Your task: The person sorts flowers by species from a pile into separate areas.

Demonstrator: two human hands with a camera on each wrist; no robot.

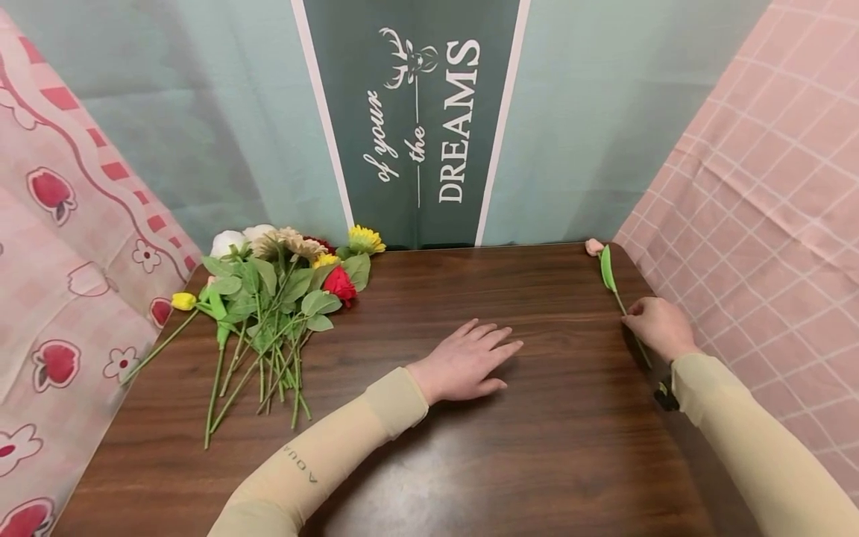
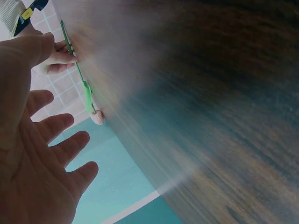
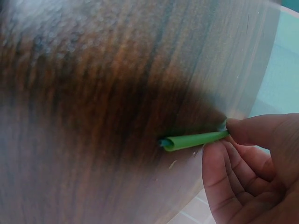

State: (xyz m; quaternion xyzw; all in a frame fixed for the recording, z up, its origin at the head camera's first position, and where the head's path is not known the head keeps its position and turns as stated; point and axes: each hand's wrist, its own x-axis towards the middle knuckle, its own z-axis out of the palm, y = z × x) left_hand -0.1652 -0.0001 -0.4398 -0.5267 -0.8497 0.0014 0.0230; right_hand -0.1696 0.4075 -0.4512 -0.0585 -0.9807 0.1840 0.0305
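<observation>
Near the table's far right corner, my right hand (image 1: 661, 327) pinches the thin green stem of a pink artificial tulip (image 1: 593, 247). The right wrist view shows the cut end of the green stem (image 3: 194, 140) sticking out from between thumb and fingers. My left hand (image 1: 464, 362) is over the middle of the table, palm down, its fingers straight and spread, holding nothing. In the left wrist view the palm of that left hand (image 2: 35, 154) shows, with the pink tulip (image 2: 96, 117) and the right hand (image 2: 58, 58) beyond it.
A pile of artificial flowers (image 1: 268, 298) with green stems lies at the table's left, among them a yellow tulip (image 1: 183, 300) and a red flower (image 1: 341, 285). A green curtain (image 1: 570, 112) hangs behind the wooden table (image 1: 470, 291); pink cloth (image 1: 765, 194) hangs along the right.
</observation>
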